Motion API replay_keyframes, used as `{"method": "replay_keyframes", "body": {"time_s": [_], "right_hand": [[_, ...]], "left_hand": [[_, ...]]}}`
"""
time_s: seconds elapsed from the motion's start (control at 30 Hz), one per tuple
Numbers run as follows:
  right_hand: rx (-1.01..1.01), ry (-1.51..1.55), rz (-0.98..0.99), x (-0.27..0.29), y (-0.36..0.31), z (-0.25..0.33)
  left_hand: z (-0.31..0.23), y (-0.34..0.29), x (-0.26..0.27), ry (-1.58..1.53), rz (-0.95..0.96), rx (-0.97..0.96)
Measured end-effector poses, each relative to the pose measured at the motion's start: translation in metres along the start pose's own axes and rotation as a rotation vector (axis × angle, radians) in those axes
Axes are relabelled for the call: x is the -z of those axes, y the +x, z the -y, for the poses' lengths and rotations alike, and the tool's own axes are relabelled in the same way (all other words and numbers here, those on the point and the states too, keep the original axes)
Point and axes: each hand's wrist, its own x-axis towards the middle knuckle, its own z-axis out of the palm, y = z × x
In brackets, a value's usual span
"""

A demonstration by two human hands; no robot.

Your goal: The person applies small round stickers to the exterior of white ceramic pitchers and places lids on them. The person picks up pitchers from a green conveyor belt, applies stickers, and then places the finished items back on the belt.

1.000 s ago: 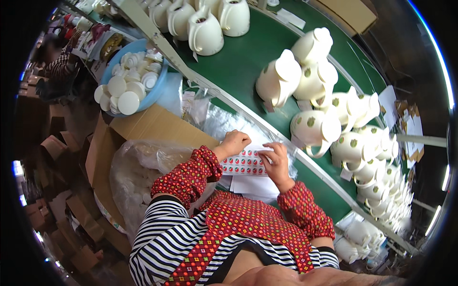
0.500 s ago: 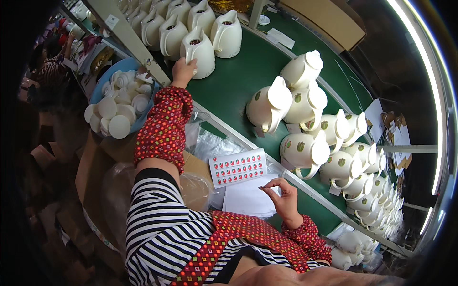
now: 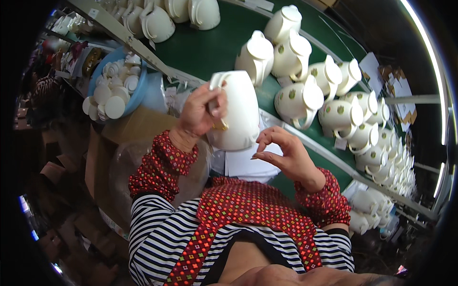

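Observation:
My left hand (image 3: 200, 112) is closed round the handle of a cream-white jug (image 3: 241, 109), held up in front of me and tilted. The jug's side facing me looks plain. Close by its lower right side is my right hand (image 3: 288, 155), thumb and forefinger curled toward each other in a pinch shape; anything between the fingertips is too small to make out. Below the jug lie white paper sheets (image 3: 250, 167), partly covered by it. The sheet of small red stickers seen earlier is hidden behind the jug and hands.
Several jugs with green emblems (image 3: 300, 100) stand along the right of the green bench (image 3: 200, 45). More jugs (image 3: 157, 24) stand at the far left. A blue basin (image 3: 138, 90) of white discs, a cardboard box (image 3: 138, 124) and a metal rail (image 3: 329, 162) are nearby.
My left hand has lifted a jug from the far-left group and brought it toward me. My right hand has come up beside it. The whole view has shifted.

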Motion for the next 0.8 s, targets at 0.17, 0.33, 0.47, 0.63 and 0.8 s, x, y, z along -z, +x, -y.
{"method": "replay_keyframes", "body": {"time_s": [0.17, 0.33, 0.47, 0.63, 0.8], "right_hand": [[-0.328, 0.223, 0.116, -0.02, -0.046, -0.01], [-0.359, 0.056, 0.117, -0.038, -0.074, -0.013], [-0.33, -0.002, 0.122, -0.052, -0.086, -0.012], [-0.253, -0.086, 0.096, -0.06, -0.087, -0.012], [-0.15, -0.213, 0.016, -0.074, -0.088, -0.02]], "left_hand": [[0.072, -0.03, -0.036, -0.188, -0.237, 0.334], [0.104, -0.042, -0.042, -0.23, -0.409, 0.396], [0.109, -0.048, -0.051, -0.184, -0.426, 0.376], [0.11, -0.054, -0.056, -0.155, -0.44, 0.389], [0.11, -0.057, -0.058, -0.138, -0.465, 0.371]]}}
